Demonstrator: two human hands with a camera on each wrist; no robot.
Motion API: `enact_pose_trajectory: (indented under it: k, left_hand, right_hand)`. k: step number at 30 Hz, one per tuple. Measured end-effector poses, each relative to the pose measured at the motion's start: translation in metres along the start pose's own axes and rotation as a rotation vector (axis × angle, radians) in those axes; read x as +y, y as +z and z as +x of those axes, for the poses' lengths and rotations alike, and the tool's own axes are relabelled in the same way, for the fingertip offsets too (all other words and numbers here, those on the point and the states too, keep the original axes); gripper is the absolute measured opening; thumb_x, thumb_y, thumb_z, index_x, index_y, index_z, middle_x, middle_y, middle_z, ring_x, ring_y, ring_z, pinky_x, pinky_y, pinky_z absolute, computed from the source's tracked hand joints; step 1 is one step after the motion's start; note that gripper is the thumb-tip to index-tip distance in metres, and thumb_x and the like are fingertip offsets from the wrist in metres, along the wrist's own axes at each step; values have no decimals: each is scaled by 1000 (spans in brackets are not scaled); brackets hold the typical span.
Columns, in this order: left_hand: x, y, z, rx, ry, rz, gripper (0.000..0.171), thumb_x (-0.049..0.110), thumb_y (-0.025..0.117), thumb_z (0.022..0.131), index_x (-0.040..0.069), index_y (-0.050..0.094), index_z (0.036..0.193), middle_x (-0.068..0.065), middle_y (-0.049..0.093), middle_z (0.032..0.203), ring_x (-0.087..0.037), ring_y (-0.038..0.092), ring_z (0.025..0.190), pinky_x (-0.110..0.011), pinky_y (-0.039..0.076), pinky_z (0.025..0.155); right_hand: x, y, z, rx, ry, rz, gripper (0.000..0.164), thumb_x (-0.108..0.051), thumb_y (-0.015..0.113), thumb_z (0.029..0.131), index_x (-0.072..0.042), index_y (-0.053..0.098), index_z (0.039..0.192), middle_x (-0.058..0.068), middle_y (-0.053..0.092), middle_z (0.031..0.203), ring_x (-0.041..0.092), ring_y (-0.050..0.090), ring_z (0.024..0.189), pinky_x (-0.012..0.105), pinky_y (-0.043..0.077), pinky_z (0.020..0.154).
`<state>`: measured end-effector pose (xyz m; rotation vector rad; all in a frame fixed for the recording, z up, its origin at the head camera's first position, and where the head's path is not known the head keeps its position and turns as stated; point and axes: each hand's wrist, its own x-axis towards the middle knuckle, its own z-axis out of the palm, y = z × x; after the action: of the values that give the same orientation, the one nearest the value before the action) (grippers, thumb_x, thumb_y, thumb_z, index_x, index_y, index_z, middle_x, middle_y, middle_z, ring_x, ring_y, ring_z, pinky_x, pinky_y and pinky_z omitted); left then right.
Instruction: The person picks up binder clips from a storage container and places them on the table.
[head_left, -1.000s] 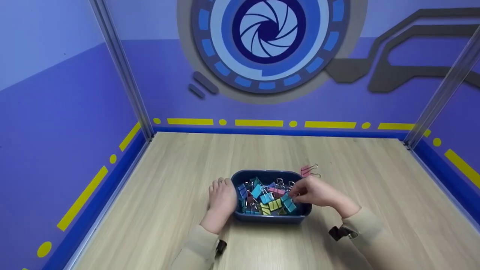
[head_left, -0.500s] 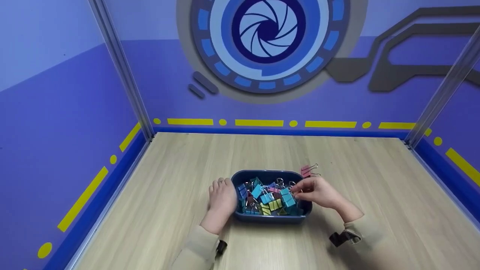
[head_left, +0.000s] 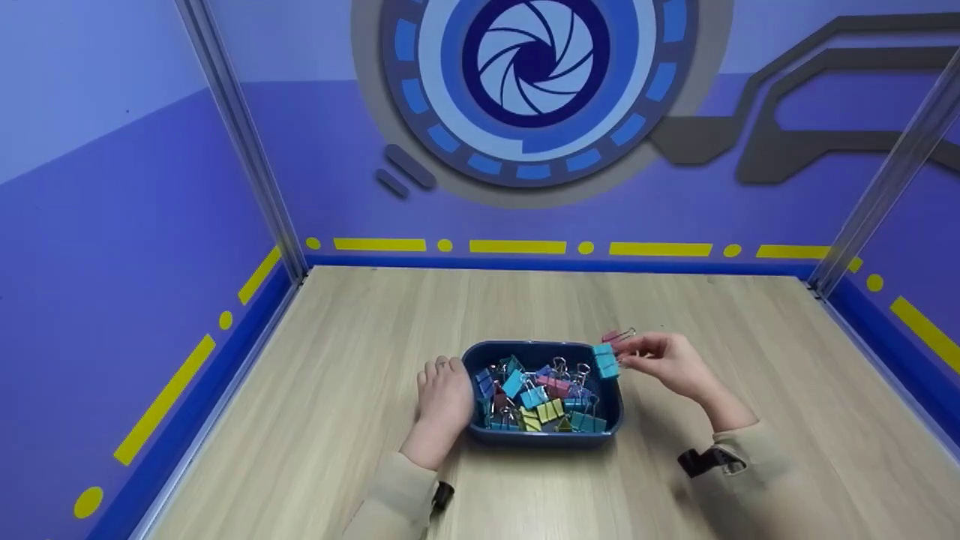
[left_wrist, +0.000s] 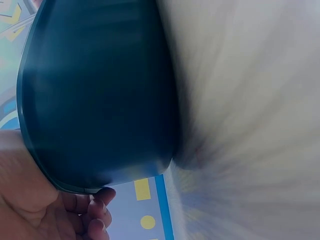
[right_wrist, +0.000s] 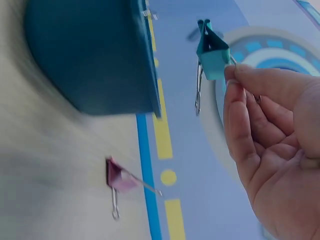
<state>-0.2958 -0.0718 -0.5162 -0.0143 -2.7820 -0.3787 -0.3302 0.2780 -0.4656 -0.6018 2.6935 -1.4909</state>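
Observation:
My right hand (head_left: 671, 365) pinches a teal binder clip (head_left: 606, 361) by a wire handle, above the right rim of a dark blue bin (head_left: 540, 439). In the right wrist view, the teal binder clip (right_wrist: 215, 60) hangs from thumb and fingertips, clear of the bin (right_wrist: 90, 60). Binder clips in several colours, such as a yellow one (head_left: 550, 409), lie jumbled in the bin. My left hand (head_left: 444, 394) rests against the bin's left end. Its fingers (left_wrist: 97, 212) are loosely bent by the bin's corner in the left wrist view; the thumb is hidden.
A pink binder clip (right_wrist: 120, 179) stands on the wooden table (head_left: 360, 315) outside the bin, at its back right; my right hand partly hides it in the head view. Purple-blue panels (head_left: 322, 172) wall the table at the back and sides.
My right hand has lifted the teal binder clip out of the pile and carried it back and to the right, to the bin's rim. The left hand and bin have stayed put.

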Motion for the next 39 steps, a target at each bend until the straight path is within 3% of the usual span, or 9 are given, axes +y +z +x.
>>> enact_pose_trajectory:
  k: [9,15,22,30,39]
  left_hand:
    - [0,-1,0,0,2,1,20,1,42,99,-7,59,105,-20,59,102,-35,51,96,-46,40,87]
    - [0,0,-1,-24,-5,-3,20,1,41,100,-6,59,106,-20,59,103,-34,49,96,-46,40,87]
    - [-1,-1,-1,-10,2,-4,19,1,42,99,-6,59,104,-20,59,101,-34,50,94,-45,40,85]
    - [-1,-1,1,-37,-9,-13,20,2,40,101,-5,59,104,-19,59,101,-33,49,94,-45,39,84]
    - [-1,-1,2,-58,-24,-30,20,2,42,100,-6,59,106,-20,59,102,-34,50,95,-46,39,86]
  right_hand:
    - [20,-33,7,145,122,-138,31,-23,70,97,-2,74,119,17,75,109,0,60,80,18,49,70]
    - [39,-48,14,200,158,-198,32,-20,67,99,2,71,122,20,74,111,-6,59,81,17,49,70]
    - [61,-56,23,195,207,-259,30,-15,63,100,5,69,121,25,71,113,3,58,84,18,47,69]
    - [82,-51,35,152,278,-301,28,-12,62,99,7,68,119,26,70,112,26,65,96,25,48,71]
    - [94,-43,45,96,319,-316,24,-4,62,96,10,67,115,24,69,107,28,64,96,29,49,75]
